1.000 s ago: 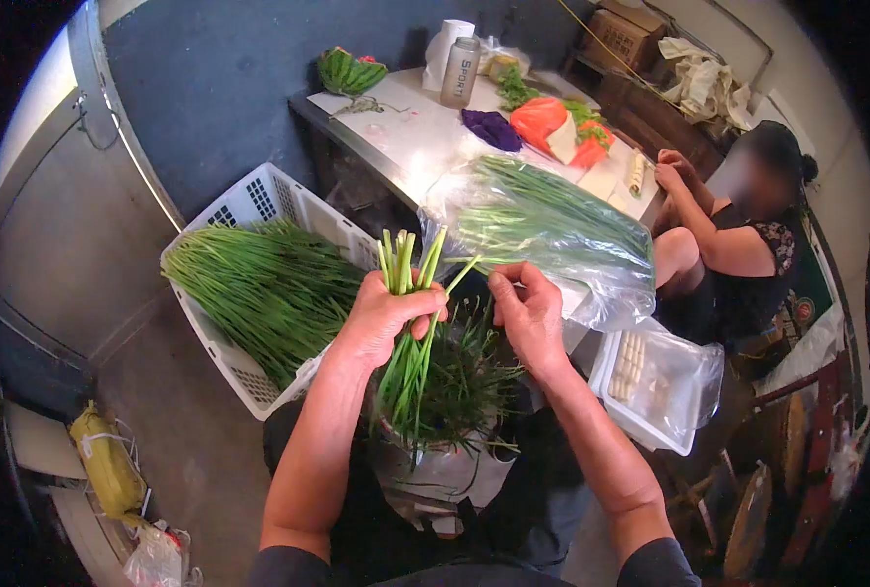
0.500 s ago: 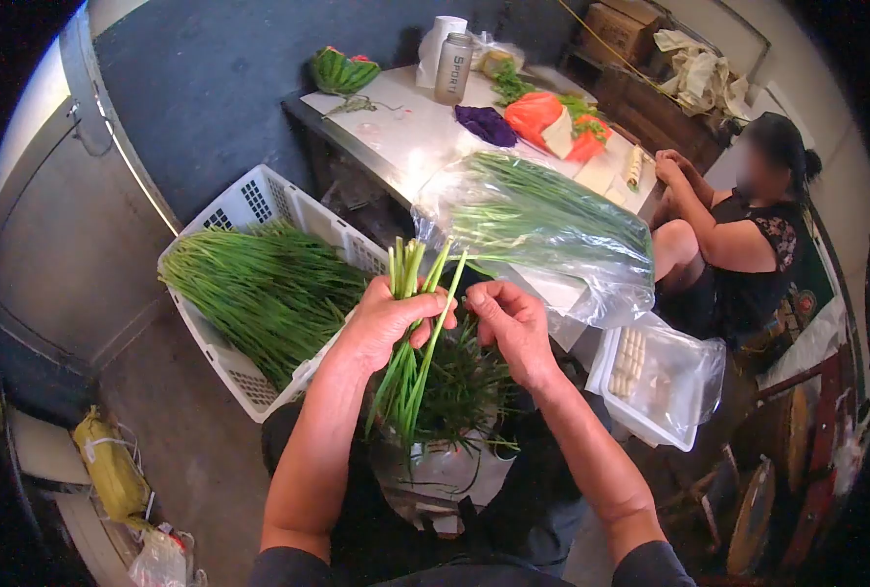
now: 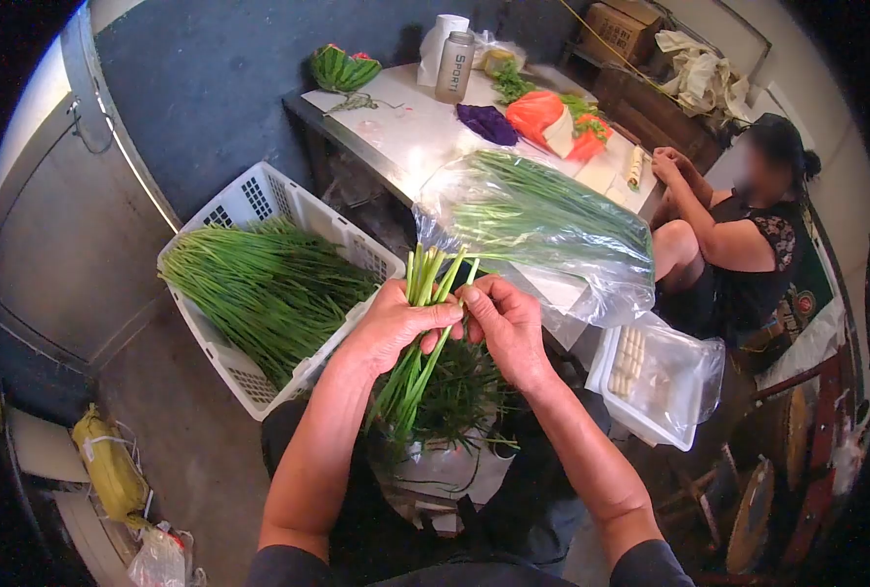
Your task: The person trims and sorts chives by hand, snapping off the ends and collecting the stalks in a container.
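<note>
Near a dark wall [image 3: 200, 98] and pale surface [image 3: 381, 127], the left hand [image 3: 396, 318] grips a bunch of green stalks [image 3: 410, 386] near the white crate [image 3: 306, 201] while the right hand [image 3: 508, 328] pinches one stalk [image 3: 472, 266], seemingly sorting them, so the next move likely calls for a gentle pull.

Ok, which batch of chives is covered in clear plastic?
The chives on the table, inside a clear bag; those in the white crate and the bunch in the left hand are uncovered.
</note>
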### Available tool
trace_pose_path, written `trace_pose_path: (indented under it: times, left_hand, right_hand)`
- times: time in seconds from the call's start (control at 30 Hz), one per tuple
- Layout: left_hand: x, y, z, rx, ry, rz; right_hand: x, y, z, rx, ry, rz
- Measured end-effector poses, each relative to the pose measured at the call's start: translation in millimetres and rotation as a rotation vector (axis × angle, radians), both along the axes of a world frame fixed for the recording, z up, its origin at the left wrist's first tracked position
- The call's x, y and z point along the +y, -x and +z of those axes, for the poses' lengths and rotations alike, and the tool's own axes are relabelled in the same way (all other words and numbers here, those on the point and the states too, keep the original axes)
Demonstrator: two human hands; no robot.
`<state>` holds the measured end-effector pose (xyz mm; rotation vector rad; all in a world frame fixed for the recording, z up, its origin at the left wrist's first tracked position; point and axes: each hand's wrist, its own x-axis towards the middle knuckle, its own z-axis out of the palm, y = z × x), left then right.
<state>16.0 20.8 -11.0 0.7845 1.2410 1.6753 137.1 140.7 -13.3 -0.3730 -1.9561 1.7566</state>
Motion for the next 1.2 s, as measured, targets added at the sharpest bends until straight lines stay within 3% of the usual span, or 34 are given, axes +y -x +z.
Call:
trace_pose_path:
  times: [0.27,0.47,0.53,0.6,0.77,0.9,0.97,1.1,1.17,1.2]
  left_hand:
    - [-3.1,0.2,1.9,-0.079,0.004,-0.077]
    - [-8.5,6.0,5.4,-0.065,0.005,-0.134]
    - [-10.7,8.6,6.7,-0.126,-0.048,-0.028]
    - [-10.6,13.6,3.5,-0.154,-0.104,0.009]
    - [-13.0,20.8,8.7,-0.255,-0.199,0.087]
    - [-13.5,23.2,9.8,-0.277,-0.198,0.114]
    - [-12.4,25.5,5.4,-0.315,-0.199,0.116]
    - [-13.6,30.3,0.1,-0.296,-0.194,0.15]
    - [-14.3,31.9,-1.3,-0.276,-0.182,0.15]
    - [-14.1,32.0,-1.7,-0.283,-0.18,0.144]
  right_hand:
    - [2.6,-3.8,-10.6,-0.01,0.07,0.025]
    - [10.9,-5.8,-19.9,-0.059,0.062,-0.142]
    - [13.6,-5.2,-34.4,-0.046,-0.313,-0.203]
    - [15.7,-7.3,-39.8,-0.015,-0.436,-0.228]
    - [17.7,-12.2,-19.9,-0.426,-0.819,-0.166]
    - [25.2,-0.7,-22.2,-0.295,-0.884,-0.186]
    - [31.7,7.1,-29.1,-0.066,-0.908,-0.211]
    - [35.8,9.3,-23.4,-0.044,-1.01,-0.124]
    - [35.2,10.5,-17.9,-0.312,-1.023,-0.11]
    - [37.2,14.7,-17.5,-0.312,-1.024,-0.106]
